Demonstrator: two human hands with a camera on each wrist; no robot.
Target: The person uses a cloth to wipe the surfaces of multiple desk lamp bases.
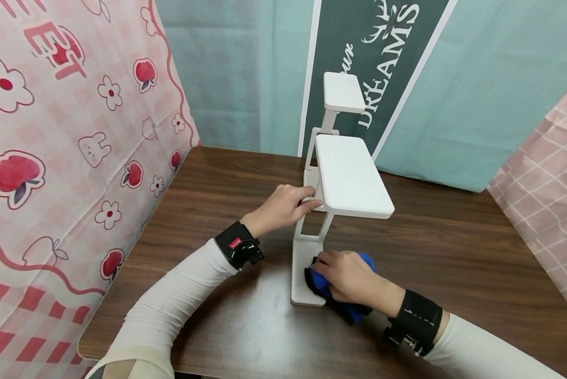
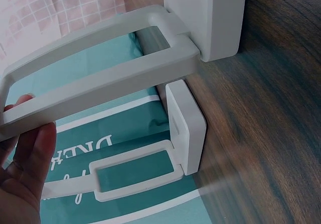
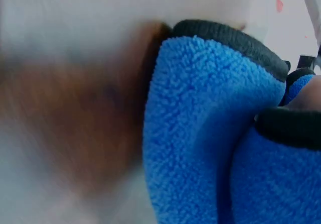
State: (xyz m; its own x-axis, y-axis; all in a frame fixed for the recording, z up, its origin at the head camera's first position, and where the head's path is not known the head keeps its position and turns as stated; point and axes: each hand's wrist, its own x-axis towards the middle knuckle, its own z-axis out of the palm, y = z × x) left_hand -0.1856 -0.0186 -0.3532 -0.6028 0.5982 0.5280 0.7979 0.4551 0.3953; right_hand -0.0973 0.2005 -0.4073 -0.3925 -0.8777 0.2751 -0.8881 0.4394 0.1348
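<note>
A white stand with a flat rectangular top [image 1: 354, 173], a slim open frame [image 2: 105, 86] and a long base [image 1: 306, 251] stands upright on the table. My left hand [image 1: 283, 209] grips its frame just below the top, with thumb and fingers around the bar in the left wrist view. A folded blue fleecy cloth [image 3: 195, 118] with black edging is bunched under my right hand [image 1: 347, 276]. The fingers of that hand hold it against the near end of the base. Part of the cloth hangs over the base's right side towards the table.
A second, similar white stand [image 1: 343, 93] is behind the first, close to the teal curtain [image 1: 236, 79]. The brown wooden table [image 1: 435, 247] extends to both sides. A pink patterned curtain [image 1: 89, 158] borders the left edge, and a pink checked one [image 1: 548, 173] the right.
</note>
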